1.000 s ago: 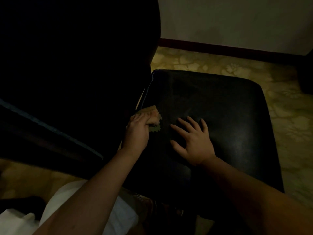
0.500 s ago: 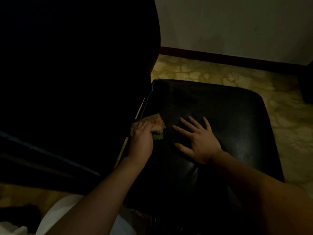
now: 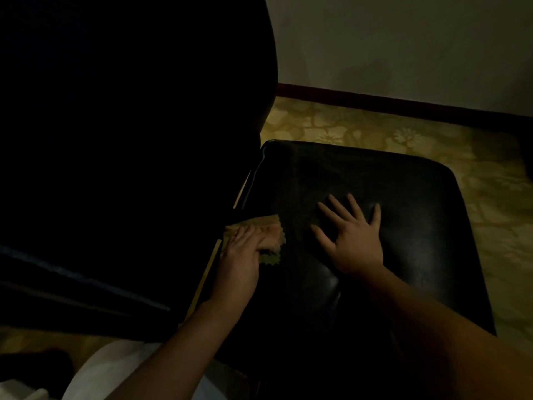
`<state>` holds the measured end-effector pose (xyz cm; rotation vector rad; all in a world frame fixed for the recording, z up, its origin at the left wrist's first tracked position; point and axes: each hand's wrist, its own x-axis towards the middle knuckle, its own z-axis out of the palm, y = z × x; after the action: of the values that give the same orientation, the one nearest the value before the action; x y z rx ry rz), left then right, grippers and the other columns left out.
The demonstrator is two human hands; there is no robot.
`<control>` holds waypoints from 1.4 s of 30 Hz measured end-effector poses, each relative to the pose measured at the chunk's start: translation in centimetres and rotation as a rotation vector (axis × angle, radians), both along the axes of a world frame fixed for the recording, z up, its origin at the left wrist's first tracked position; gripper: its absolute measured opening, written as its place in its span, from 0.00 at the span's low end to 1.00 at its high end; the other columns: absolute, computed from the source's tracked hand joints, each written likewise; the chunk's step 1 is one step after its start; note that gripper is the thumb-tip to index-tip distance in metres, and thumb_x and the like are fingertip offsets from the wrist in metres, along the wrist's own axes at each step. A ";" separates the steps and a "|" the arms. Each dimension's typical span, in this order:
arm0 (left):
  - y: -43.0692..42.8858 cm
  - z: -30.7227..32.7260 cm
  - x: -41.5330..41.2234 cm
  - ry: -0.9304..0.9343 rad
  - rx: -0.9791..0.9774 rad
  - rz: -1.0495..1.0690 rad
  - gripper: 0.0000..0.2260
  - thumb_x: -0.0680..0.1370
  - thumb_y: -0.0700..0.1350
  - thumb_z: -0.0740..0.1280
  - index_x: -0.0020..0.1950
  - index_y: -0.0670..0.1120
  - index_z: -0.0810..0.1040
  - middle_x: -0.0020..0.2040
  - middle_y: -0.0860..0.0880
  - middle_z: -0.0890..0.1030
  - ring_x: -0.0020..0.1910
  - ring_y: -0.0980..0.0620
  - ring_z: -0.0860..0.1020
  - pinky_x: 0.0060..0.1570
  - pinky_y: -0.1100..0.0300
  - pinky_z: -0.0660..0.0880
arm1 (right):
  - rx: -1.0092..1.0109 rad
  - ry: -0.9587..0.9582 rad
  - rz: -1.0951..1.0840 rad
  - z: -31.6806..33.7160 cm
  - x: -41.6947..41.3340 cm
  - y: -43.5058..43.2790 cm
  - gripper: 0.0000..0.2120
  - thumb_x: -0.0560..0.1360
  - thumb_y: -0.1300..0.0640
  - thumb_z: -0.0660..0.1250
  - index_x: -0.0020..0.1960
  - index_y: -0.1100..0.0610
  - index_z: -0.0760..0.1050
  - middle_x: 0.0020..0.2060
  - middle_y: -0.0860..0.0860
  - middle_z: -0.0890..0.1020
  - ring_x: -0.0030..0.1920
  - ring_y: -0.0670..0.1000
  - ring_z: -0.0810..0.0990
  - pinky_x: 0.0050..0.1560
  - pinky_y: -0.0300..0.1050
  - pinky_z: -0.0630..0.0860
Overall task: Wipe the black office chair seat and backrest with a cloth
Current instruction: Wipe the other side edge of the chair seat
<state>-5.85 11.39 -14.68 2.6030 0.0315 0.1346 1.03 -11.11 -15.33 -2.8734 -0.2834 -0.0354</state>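
The black office chair's seat fills the middle of the head view, shiny and dark. Its backrest rises on the left as a large black shape. My left hand presses a small tan cloth with zigzag edges onto the seat's left edge, right beside the backrest. My right hand lies flat on the seat's middle, fingers spread, holding nothing.
A yellow floral-patterned floor surrounds the chair. A pale wall with a dark red skirting board runs behind. White fabric shows at the bottom left. The room is dim.
Both hands sit lower in the picture as the view tilts up. The left hand and cloth have slid slightly toward me along the seat's left edge; the right hand stays flat.
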 end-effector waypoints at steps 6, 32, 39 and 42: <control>-0.5 0.2 2.4 -0.007 0.053 -0.004 0.18 0.78 0.31 0.63 0.67 0.41 0.77 0.69 0.42 0.76 0.71 0.43 0.71 0.72 0.48 0.65 | -0.034 -0.008 0.116 -0.2 0.3 -0.1 0.34 0.75 0.27 0.40 0.76 0.39 0.58 0.78 0.42 0.57 0.79 0.50 0.47 0.74 0.66 0.37; -0.7 -0.5 4.1 -0.055 0.113 0.084 0.21 0.77 0.30 0.63 0.67 0.44 0.78 0.66 0.42 0.77 0.67 0.41 0.73 0.67 0.46 0.70 | 0.053 -0.033 0.076 -0.4 0.4 -0.3 0.31 0.76 0.30 0.45 0.74 0.40 0.64 0.76 0.42 0.62 0.78 0.49 0.52 0.76 0.63 0.39; -0.8 -1.2 5.9 -0.007 0.213 0.090 0.23 0.78 0.33 0.61 0.72 0.49 0.74 0.70 0.40 0.73 0.71 0.39 0.68 0.69 0.46 0.68 | 0.060 -0.041 0.069 -0.5 0.3 -0.2 0.32 0.76 0.30 0.44 0.74 0.40 0.64 0.76 0.42 0.63 0.78 0.50 0.53 0.76 0.64 0.40; -1.3 -0.9 5.0 0.034 0.241 0.109 0.23 0.81 0.40 0.61 0.75 0.53 0.68 0.73 0.40 0.69 0.73 0.39 0.65 0.70 0.46 0.65 | 0.059 -0.047 0.066 -0.6 0.3 -0.2 0.31 0.76 0.30 0.44 0.74 0.40 0.64 0.76 0.42 0.63 0.78 0.50 0.53 0.76 0.64 0.40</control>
<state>-0.87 10.05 -15.62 2.8446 0.1804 0.1405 1.30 -11.30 -15.90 -2.8059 -0.3790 -0.0975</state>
